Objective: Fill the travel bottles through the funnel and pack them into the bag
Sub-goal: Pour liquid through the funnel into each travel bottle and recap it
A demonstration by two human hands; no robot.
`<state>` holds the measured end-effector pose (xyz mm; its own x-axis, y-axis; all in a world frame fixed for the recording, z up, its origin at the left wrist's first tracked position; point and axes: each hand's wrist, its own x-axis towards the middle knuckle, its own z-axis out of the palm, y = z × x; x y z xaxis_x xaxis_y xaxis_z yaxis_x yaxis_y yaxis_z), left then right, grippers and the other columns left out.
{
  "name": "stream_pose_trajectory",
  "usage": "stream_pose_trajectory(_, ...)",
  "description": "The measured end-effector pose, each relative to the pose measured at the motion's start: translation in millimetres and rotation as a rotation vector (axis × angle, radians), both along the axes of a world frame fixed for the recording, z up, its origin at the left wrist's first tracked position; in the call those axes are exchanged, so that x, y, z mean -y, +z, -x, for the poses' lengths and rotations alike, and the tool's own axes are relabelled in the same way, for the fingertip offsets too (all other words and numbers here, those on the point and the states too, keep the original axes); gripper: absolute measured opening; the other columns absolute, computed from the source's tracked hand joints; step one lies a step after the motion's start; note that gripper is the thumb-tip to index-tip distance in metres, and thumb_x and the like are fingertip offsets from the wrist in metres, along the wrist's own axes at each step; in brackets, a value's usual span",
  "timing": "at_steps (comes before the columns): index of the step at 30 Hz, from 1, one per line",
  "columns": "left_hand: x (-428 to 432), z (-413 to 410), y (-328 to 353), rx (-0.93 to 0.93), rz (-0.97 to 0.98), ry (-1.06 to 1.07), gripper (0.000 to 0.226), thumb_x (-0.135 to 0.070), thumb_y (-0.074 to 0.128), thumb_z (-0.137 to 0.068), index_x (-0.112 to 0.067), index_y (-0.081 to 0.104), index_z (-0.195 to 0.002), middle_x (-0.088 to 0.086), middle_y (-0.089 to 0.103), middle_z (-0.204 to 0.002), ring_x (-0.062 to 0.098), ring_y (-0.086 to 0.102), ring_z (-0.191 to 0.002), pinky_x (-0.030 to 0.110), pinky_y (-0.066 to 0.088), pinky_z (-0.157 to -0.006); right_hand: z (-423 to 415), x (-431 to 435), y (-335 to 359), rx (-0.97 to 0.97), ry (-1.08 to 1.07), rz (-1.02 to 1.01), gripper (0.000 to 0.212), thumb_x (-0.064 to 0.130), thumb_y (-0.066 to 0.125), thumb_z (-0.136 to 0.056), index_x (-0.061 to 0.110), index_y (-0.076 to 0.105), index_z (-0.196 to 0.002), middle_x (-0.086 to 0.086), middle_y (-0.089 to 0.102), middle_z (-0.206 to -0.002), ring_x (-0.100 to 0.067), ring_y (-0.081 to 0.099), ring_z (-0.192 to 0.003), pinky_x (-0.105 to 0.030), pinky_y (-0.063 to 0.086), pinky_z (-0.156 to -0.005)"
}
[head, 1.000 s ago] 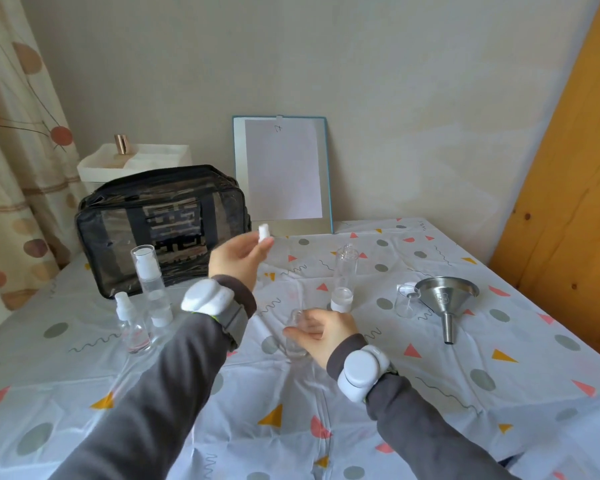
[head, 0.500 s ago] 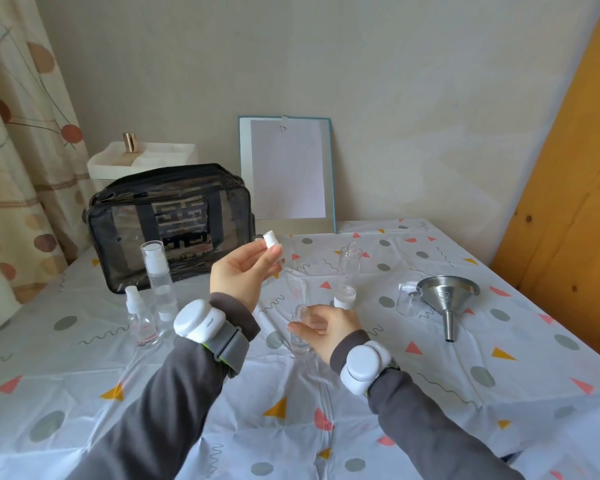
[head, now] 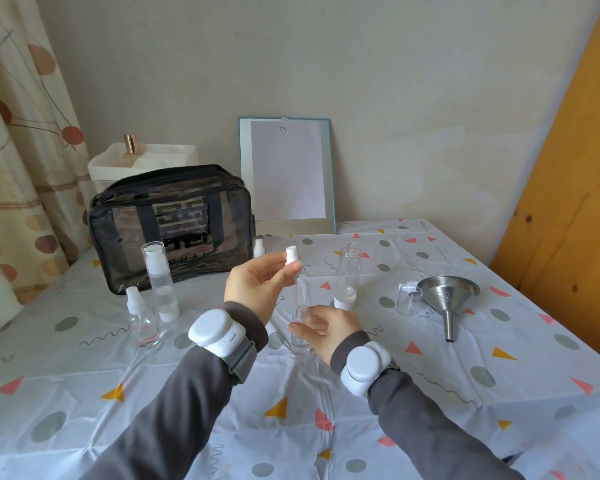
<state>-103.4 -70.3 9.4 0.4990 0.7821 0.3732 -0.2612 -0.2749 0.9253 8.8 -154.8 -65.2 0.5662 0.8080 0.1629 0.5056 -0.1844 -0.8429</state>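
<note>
My left hand (head: pixel 257 287) holds a white spray-pump top (head: pixel 291 256) above the table, its thin tube hanging down. Just below and to the right, my right hand (head: pixel 326 329) grips a small clear travel bottle (head: pixel 300 336) that stands open on the cloth. A taller open clear bottle (head: pixel 349 275) stands behind it. At the right, the steel funnel (head: pixel 445 296) lies on its side next to a clear cap (head: pixel 409 299). The black see-through bag (head: pixel 170 223) stands at the back left.
A tall pump bottle (head: pixel 160 282) and a small spray bottle (head: pixel 141 315) stand in front of the bag at the left. A white pump top (head: pixel 258 247) sits by the bag's right corner. A framed sheet (head: pixel 286 171) leans on the wall; a wooden panel (head: pixel 565 168) is at the right.
My left hand has moved right and down with the pump top, closer to the bottle's neck. The right hand keeps hold of the small bottle. My view has shifted slightly.
</note>
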Motion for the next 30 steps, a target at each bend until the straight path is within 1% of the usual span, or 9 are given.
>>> stream_pose_trajectory(6, -3, -4, -12, -0.167, -0.01, -0.054, 0.013, -0.017, 0.074, -0.074, -0.022, 0.068, -0.084, -0.004, 0.072, -0.079, 0.01, 0.07, -0.073, 0.029, 0.056, -0.08, 0, -1, -1, -0.015, -0.008, -0.01, 0.039, 0.044, 0.073, -0.072, 0.018, 0.066, -0.101, 0.008, 0.064, -0.091, 0.004, 0.058, -0.076, 0.001, 0.038, -0.061)
stream_pose_trajectory(10, -2, -4, -26, -0.285, -0.093, -0.04, 0.016, -0.02, 0.075, -0.074, -0.032, 0.065, -0.078, -0.017, 0.068, -0.076, -0.01, 0.064, -0.072, 0.006, 0.048, -0.072, 0, -2, -2, -0.005, -0.006, 0.01, 0.047, 0.044, 0.072, -0.073, 0.018, 0.063, -0.11, 0.009, 0.063, -0.096, 0.001, 0.057, -0.08, -0.001, 0.037, -0.065)
stream_pose_trajectory(12, -2, -3, -33, -0.311, -0.098, -0.041, 0.014, -0.02, 0.075, -0.075, -0.031, 0.066, -0.08, -0.017, 0.067, -0.077, -0.012, 0.062, -0.072, 0.002, 0.046, -0.068, 0, -1, -2, 0.013, -0.005, 0.016, 0.046, 0.043, 0.072, -0.074, 0.017, 0.063, -0.11, 0.008, 0.064, -0.097, 0.002, 0.057, -0.079, 0.001, 0.038, -0.063)
stream_pose_trajectory(15, -1, -2, -41, -0.355, -0.088, -0.057, 0.015, -0.021, 0.074, -0.077, -0.032, 0.065, -0.081, -0.016, 0.067, -0.078, -0.007, 0.063, -0.076, 0.006, 0.049, -0.072, 0, -1, -1, 0.011, 0.004, 0.006, 0.04, 0.041, 0.073, -0.074, 0.015, 0.065, -0.105, 0.003, 0.069, -0.099, 0.0, 0.061, -0.081, -0.005, 0.046, -0.074)
stream_pose_trajectory(19, 0, -1, -47, -0.383, -0.082, -0.074, 0.016, -0.026, 0.073, -0.077, -0.034, 0.064, -0.087, -0.016, 0.068, -0.083, 0.001, 0.065, -0.084, 0.012, 0.051, -0.078, 1, 1, 2, 0.029, 0.012, 0.0, 0.033, 0.039, 0.072, -0.074, 0.017, 0.068, -0.099, 0.007, 0.069, -0.087, 0.003, 0.061, -0.074, 0.003, 0.04, -0.061)
stream_pose_trajectory(22, 1, 2, -49, -0.418, -0.049, -0.096, 0.049, -0.032, 0.078, -0.07, -0.026, 0.057, -0.115, -0.008, 0.066, -0.103, 0.006, 0.062, -0.099, 0.024, 0.048, -0.09, 0, 0, 4, 0.081, 0.006, 0.057, 0.018, 0.032, 0.067, -0.079, 0.019, 0.067, -0.091, 0.016, 0.062, -0.072, 0.006, 0.06, -0.068, 0.001, 0.038, -0.055)
stream_pose_trajectory(25, 3, 5, -46, -0.413, 0.002, -0.144, 0.068, -0.029, 0.08, -0.067, -0.022, 0.048, -0.126, -0.005, 0.059, -0.116, 0.012, 0.058, -0.107, 0.029, 0.048, -0.092, 0, -3, 7, 0.169, 0.006, 0.091, 0.006, 0.026, 0.06, -0.083, 0.022, 0.065, -0.083, 0.017, 0.049, -0.054, 0.008, 0.049, -0.051, 0.002, 0.034, -0.049)
stream_pose_trajectory(27, 1, 8, -46, -0.402, 0.029, -0.183, 0.069, -0.023, 0.08, -0.068, -0.021, 0.046, -0.128, -0.005, 0.055, -0.121, 0.013, 0.056, -0.11, 0.025, 0.046, -0.089, 3, -8, 6, 0.132, 0.041, 0.068, 0.01, 0.02, 0.059, -0.083, 0.026, 0.066, -0.082, 0.018, 0.052, -0.055, 0.008, 0.051, -0.054, 0.001, 0.035, -0.05)
stream_pose_trajectory(30, -6, 15, -55, -0.463, -0.013, -0.222, 0.07, -0.006, 0.076, -0.072, -0.02, 0.04, -0.13, -0.006, 0.052, -0.122, 0.011, 0.051, -0.113, 0.022, 0.044, -0.086, 13, -17, 4, -0.069, 0.101, -0.024, 0.011, 0.024, 0.069, -0.079, 0.034, 0.067, -0.076, 0.02, 0.065, -0.065, 0.01, 0.063, -0.068, -0.003, 0.043, -0.062)
